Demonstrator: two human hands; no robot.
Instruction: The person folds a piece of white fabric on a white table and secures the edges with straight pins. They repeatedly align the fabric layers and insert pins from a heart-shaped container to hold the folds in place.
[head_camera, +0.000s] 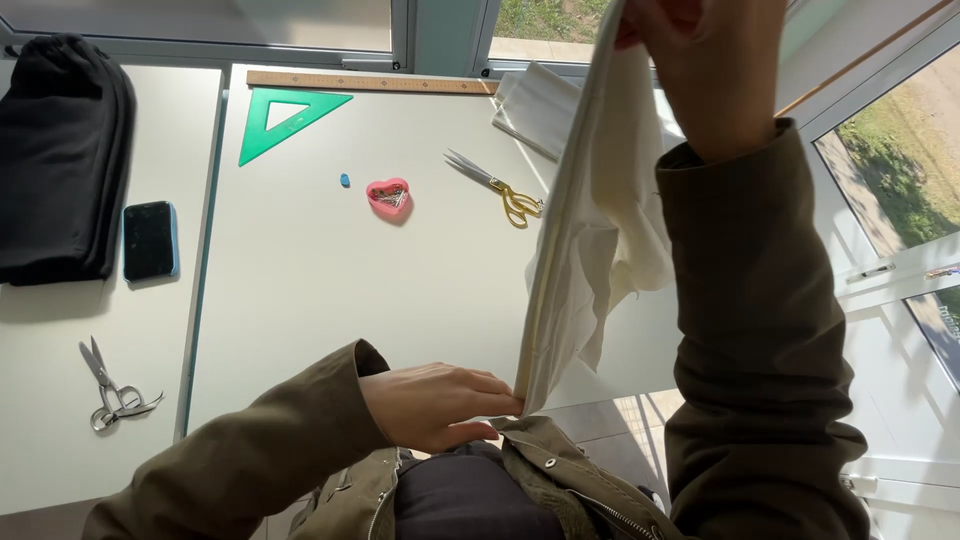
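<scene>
The right hand (700, 40) pinches the top of a cream cloth (590, 230) high above the surface's (300, 280) near right corner; the left hand (440, 405) grips its bottom end at the near edge, pulling it taut. The cloth hides part of the far right corner, where what looks like folded fabric (535, 105) lies. Gold scissors (500, 188), a pink heart box (388, 197), green triangle (285, 118) and ruler (370, 82) sit toward the far edge.

— What's around?
— Two white tables (300, 290) side by side, seam at nine o'clock.
— Windows?
— Windows (890, 160) from twelve to three o'clock, sunlit grass outside. Pale floor (640, 440) at five.
</scene>
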